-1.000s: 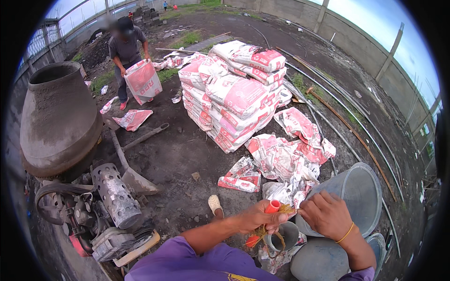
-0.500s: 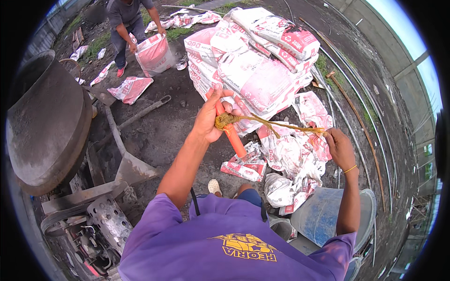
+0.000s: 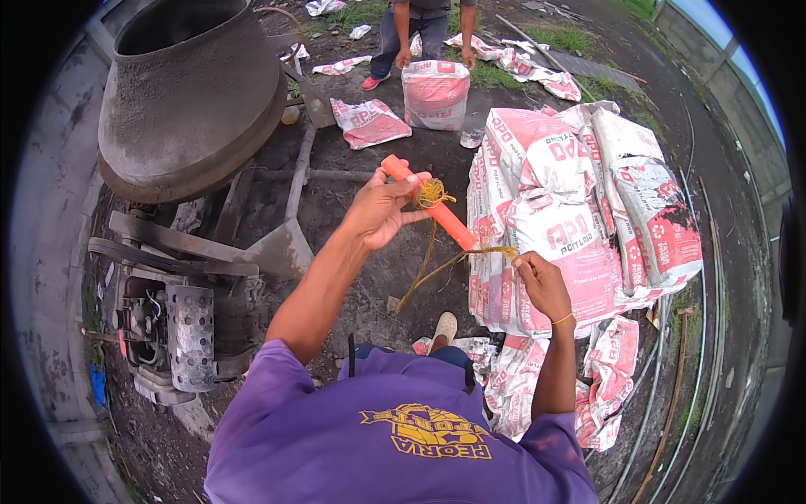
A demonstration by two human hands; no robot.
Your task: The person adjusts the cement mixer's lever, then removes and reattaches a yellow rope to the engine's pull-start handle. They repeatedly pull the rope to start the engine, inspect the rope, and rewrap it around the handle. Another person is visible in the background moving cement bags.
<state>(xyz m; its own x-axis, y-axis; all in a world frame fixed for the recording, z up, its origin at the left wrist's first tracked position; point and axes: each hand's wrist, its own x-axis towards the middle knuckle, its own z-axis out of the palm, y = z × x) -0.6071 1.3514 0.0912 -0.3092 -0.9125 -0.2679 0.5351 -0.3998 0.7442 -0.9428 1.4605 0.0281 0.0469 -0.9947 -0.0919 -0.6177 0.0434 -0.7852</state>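
Observation:
My left hand (image 3: 390, 206) grips an orange tube (image 3: 453, 227) from its upper left, with a frayed yellow rope knot (image 3: 432, 193) wound round it. The tube lies at a slant in front of me. Lower right of it, my right hand (image 3: 536, 277) pinches an end of the yellow rope (image 3: 495, 250), while other strands hang below the tube (image 3: 416, 286). Behind both hands stands a stack of white and red sacks (image 3: 562, 231).
A concrete-crusted mixer drum (image 3: 185, 109) and engine (image 3: 168, 336) are at left. A co-worker's hands (image 3: 403, 57) hold an upright sack (image 3: 435, 97) ahead. Torn sacks (image 3: 609, 378) lie below the stack; long pipes (image 3: 714, 286) run along the right.
My view has turned left, bringing the mixer and co-worker inward and the stack rightward. The orange tube rose from low at the right, and the rope now hangs more slackly.

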